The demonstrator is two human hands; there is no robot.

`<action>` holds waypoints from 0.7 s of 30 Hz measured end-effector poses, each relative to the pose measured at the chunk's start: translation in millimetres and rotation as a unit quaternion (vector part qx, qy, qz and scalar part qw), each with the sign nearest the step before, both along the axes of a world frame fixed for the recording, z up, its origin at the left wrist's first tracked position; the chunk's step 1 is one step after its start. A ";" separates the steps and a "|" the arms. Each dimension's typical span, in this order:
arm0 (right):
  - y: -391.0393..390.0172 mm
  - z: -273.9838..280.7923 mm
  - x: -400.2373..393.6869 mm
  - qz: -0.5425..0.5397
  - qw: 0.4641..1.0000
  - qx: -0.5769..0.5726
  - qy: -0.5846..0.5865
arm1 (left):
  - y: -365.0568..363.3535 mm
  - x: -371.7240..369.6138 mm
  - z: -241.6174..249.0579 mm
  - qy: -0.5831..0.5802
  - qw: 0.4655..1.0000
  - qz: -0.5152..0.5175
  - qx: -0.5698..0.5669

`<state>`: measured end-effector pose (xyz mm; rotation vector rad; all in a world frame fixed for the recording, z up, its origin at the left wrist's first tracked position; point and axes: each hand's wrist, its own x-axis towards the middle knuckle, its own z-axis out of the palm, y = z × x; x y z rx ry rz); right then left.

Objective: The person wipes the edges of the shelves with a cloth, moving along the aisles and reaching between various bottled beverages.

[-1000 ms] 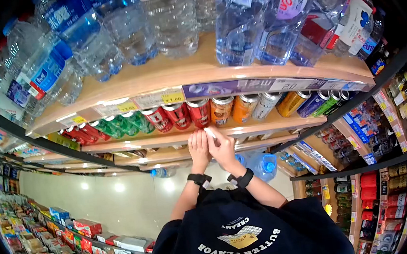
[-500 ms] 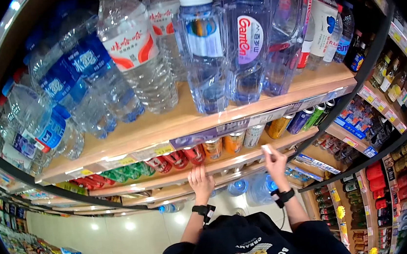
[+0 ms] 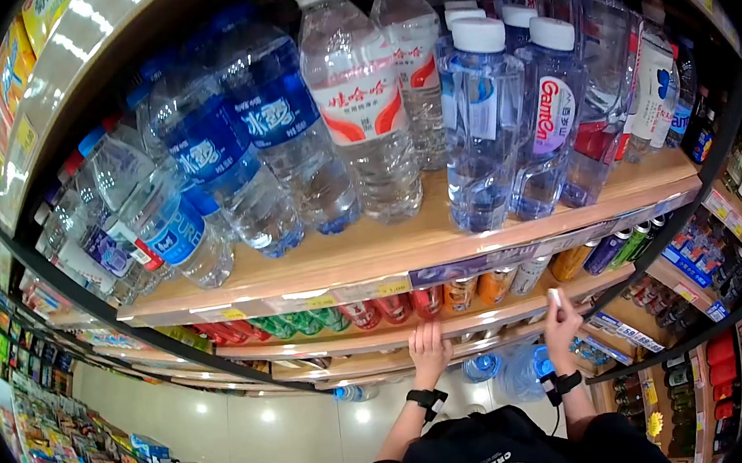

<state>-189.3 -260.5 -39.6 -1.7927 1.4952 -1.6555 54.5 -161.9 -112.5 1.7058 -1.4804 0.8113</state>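
Note:
My left hand (image 3: 430, 348) rests with its fingers against the front edge of the can shelf (image 3: 373, 345), just below the red cans (image 3: 428, 302). Those fingers lie side by side and hold nothing that I can see. To the right, my right hand (image 3: 563, 329) is closed in a pinch on a small white piece (image 3: 555, 294), too small to identify. It is in front of the same shelf, below an orange-yellow can (image 3: 574, 259). On the board above stand clear water bottles, among them one with a red-and-white label (image 3: 361, 112) and a Ganten bottle (image 3: 547, 116).
Blue-labelled water bottles (image 3: 207, 149) stand at the upper left. Large water bottles (image 3: 520, 373) are on the floor (image 3: 309, 425) under the shelves. Black curved shelf frames (image 3: 693, 191) bound the unit at right. Packaged goods (image 3: 78, 438) fill racks at lower left.
The camera view has shifted, so shelves and hands appear farther right and mostly lower. My left hand stays at the shelf edge; my right hand still pinches the white piece.

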 end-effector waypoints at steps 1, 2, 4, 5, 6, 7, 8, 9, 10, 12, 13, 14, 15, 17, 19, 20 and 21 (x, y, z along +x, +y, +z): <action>6.2 0.0 11.9 0.020 1.000 -0.014 -0.009 | -0.6 -1.2 0.3 0.002 1.000 0.004 0.001; 14.1 3.1 21.1 0.038 0.999 -0.005 0.008 | 0.3 -1.4 1.7 0.005 1.000 0.006 0.006; 29.0 14.7 49.4 0.082 0.997 -0.005 0.015 | 1.9 -1.7 6.5 0.007 1.000 0.001 0.018; 34.4 16.7 61.0 0.111 0.993 -0.001 0.031 | 3.6 -0.5 8.7 0.006 1.000 -0.001 0.025; 40.7 18.2 71.7 0.140 0.989 0.006 0.046 | 6.7 -1.2 11.6 0.015 0.999 -0.008 0.044; 48.5 19.4 84.3 0.167 0.984 0.013 0.059 | 10.3 -0.6 11.5 0.016 0.999 -0.009 0.048; 53.8 19.4 99.5 0.201 0.979 0.006 0.039 | 9.8 1.3 13.2 0.014 0.999 -0.012 0.050; 59.0 20.4 112.9 0.232 0.972 0.000 0.021 | 8.6 1.6 14.0 0.015 0.998 -0.018 0.052; 65.6 26.7 125.5 0.243 0.969 0.027 0.037 | 7.3 2.6 10.0 0.020 0.999 -0.028 0.040; 72.0 26.2 145.5 0.260 0.965 -0.003 0.020 | 3.8 5.7 -0.9 0.024 0.999 -0.027 0.022; 73.8 28.8 149.4 0.271 0.963 0.001 0.002 | 5.5 3.5 -3.1 0.028 0.999 -0.027 0.016; 75.2 31.0 147.8 0.270 0.963 0.011 0.012 | 5.3 3.2 -5.2 0.030 0.999 -0.032 0.017; 75.4 33.1 144.4 0.270 0.962 0.020 0.023 | 5.0 3.7 -4.1 0.024 0.999 -0.024 0.024; 68.6 34.2 135.8 0.265 0.964 -0.005 0.038 | 6.6 3.5 5.7 0.033 0.998 -0.043 0.019; 63.3 33.1 124.0 0.241 0.969 -0.036 0.043 | 8.1 -2.9 18.2 0.033 0.998 -0.027 0.041; 59.6 34.6 115.4 0.217 0.974 -0.043 0.054 | 7.3 -3.9 21.6 0.036 0.998 -0.031 0.031; 55.8 34.0 105.9 0.211 0.975 -0.035 0.055 | 8.2 -1.4 22.4 0.028 0.999 -0.026 0.039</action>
